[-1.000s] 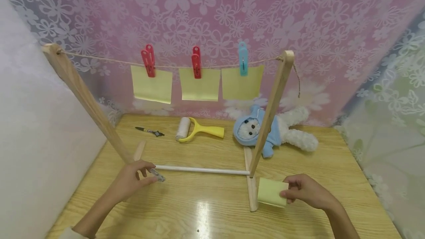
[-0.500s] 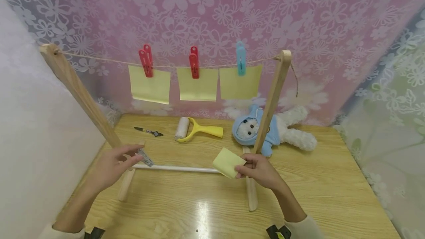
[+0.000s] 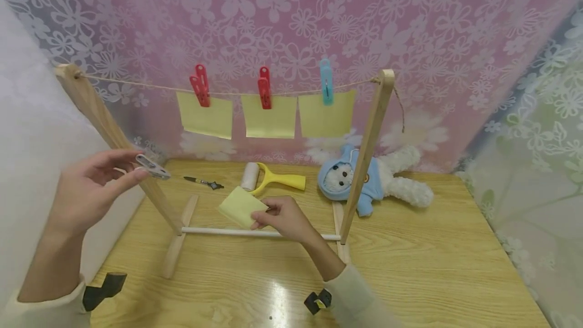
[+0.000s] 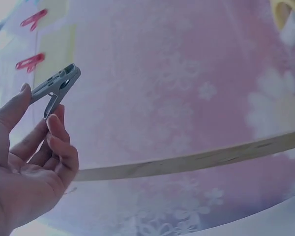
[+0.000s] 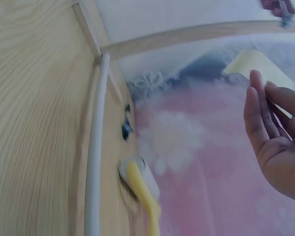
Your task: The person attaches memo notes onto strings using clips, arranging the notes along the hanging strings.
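My left hand (image 3: 86, 191) pinches a grey clothespin (image 3: 154, 167) between thumb and fingers, in front of the stand's left wooden post. In the left wrist view the thumb and fingertips press the two handles of the clothespin (image 4: 61, 84). My right hand (image 3: 289, 219) pinches a yellow sticky note (image 3: 240, 207) by its right edge, above the white crossbar (image 3: 214, 231). Behind them a thin rope (image 3: 150, 85) runs between the posts. Two red clothespins (image 3: 264, 90) and a light blue clothespin (image 3: 326, 82) clip three yellow notes (image 3: 268, 124) to it.
On the wooden table (image 3: 432, 267) lie a pen (image 3: 200, 182), a yellow-handled lint roller (image 3: 284, 181) and a plush toy in a blue hood (image 3: 373, 178). The right post (image 3: 369, 151) stands before the toy. A flowered cloth (image 3: 282, 24) covers the wall behind.
My left hand has risen up and left with the clothespin. My right hand has carried the sticky note leftward from beside the right foot of the stand and raised it.
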`<state>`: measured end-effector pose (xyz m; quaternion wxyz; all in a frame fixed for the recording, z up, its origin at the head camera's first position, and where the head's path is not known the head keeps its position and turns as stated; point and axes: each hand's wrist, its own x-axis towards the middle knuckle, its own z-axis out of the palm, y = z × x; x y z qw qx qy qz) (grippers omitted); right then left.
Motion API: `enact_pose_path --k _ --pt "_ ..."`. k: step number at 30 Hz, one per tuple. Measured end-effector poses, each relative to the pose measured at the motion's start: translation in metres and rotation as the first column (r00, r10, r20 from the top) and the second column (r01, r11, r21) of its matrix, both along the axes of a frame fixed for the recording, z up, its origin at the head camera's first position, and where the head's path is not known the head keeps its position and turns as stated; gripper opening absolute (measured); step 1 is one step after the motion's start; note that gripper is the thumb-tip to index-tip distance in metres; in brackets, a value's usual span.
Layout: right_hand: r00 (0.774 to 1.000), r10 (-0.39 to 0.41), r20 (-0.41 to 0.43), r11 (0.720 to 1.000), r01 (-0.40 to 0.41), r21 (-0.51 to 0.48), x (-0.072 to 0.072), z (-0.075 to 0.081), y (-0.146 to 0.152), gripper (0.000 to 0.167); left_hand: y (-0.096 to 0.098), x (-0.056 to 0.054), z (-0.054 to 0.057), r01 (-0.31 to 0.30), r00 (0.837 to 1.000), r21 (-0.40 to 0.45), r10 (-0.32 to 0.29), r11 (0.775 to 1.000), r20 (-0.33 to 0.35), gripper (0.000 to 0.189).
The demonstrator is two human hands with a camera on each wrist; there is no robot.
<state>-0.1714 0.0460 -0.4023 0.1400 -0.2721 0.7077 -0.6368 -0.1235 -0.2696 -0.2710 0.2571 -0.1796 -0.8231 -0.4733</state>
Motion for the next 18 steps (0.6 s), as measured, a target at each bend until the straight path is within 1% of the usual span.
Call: enact_pose_path --k 2,3,4,5,6,7,8,11,12,14,15,17,18 --pt "1.0 0.007 0.016 1.0 -0.007 -0.02 -0.006 0.002 -0.019 0.02 -0.003 -0.003 0.013 0.019 0.999 0.001 -0.018 1.0 -0.045 0.031" --pt "1.0 0.014 0.022 0.999 -0.013 -0.035 -0.009 0.004 -0.028 0.022 -0.004 -0.005 0.02 0.047 0.997 0.002 -0.046 0.999 -0.068 0.031" --pt "0.999 0.014 0.031 0.999 -0.013 -0.045 -0.012 0.007 -0.037 0.019 -0.005 -0.007 0.026 0.081 0.993 0.015 -0.079 0.997 -0.09 0.031" --pt "0.999 0.021 0.033 0.998 -0.019 -0.056 -0.014 0.01 -0.046 0.021 -0.005 -0.009 0.033 0.101 0.989 0.014 -0.099 0.995 -0.111 0.029" --pt "0.999 0.029 0.039 0.997 -0.026 -0.072 -0.017 0.014 -0.055 0.024 -0.004 -0.011 0.041 0.108 0.986 0.009 -0.106 0.994 -0.13 0.028" --pt "0.998 0.039 0.042 0.995 -0.035 -0.089 -0.018 0.018 -0.063 0.02 -0.003 -0.013 0.048 0.134 0.98 0.023 -0.129 0.991 -0.154 0.027" --pt "0.998 0.054 0.035 0.993 -0.05 -0.111 -0.021 0.022 -0.071 0.02 -0.002 -0.015 0.055 0.186 0.968 0.05 -0.174 0.981 -0.183 0.026" --pt "0.997 0.069 0.035 0.986 -0.063 -0.155 -0.026 0.037 -0.09 0.019 0.003 -0.02 0.075 0.264 0.939 0.073 -0.239 0.962 -0.247 0.026" --pt "0.997 0.069 0.041 0.983 -0.061 -0.175 -0.027 0.042 -0.096 0.019 0.004 -0.022 0.081 0.303 0.925 0.083 -0.272 0.949 -0.267 0.026" --pt "0.997 0.061 0.047 0.976 -0.05 -0.214 -0.029 0.051 -0.106 0.019 0.005 -0.027 0.09 0.355 0.903 0.088 -0.316 0.931 -0.291 0.026" --pt "0.997 0.056 0.051 0.971 -0.043 -0.234 -0.029 0.056 -0.11 0.018 0.006 -0.03 0.094 0.363 0.9 0.093 -0.323 0.927 -0.294 0.026" --pt "0.997 0.061 0.057 0.96 -0.043 -0.278 -0.029 0.065 -0.119 0.018 0.006 -0.036 0.101 0.419 0.879 0.129 -0.366 0.899 -0.306 0.025" --pt "0.996 0.065 0.053 0.954 -0.046 -0.298 -0.028 0.068 -0.124 0.018 0.006 -0.039 0.104 0.428 0.875 0.138 -0.371 0.893 -0.31 0.024"
